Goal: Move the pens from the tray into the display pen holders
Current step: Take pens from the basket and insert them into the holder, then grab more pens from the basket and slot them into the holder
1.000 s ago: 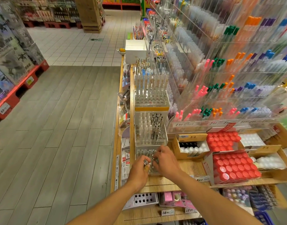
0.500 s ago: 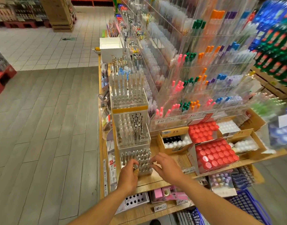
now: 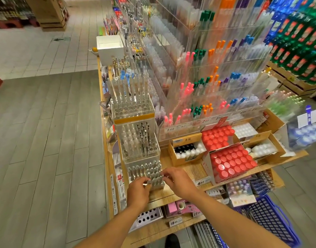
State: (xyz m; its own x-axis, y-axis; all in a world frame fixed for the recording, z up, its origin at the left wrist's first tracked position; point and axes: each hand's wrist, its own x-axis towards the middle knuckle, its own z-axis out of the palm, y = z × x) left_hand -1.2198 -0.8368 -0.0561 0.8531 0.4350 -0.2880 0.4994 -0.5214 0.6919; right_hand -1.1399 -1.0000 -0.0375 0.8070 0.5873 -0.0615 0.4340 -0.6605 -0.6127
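Where hands [image 3: 138,189] work, red-capped boxes [image 3: 231,162] stand near.

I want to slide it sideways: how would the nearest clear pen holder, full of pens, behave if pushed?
The clear pen holder looks rigid and smooth, so it probably slides on the wooden shelf. Upright pens make it top-heavy; pushed high, it may tip.

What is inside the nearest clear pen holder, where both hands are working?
The nearest pen holder holds upright silver-tipped pens in rows. The left hand and right hand cover its front row, so any empty slots there are hidden.
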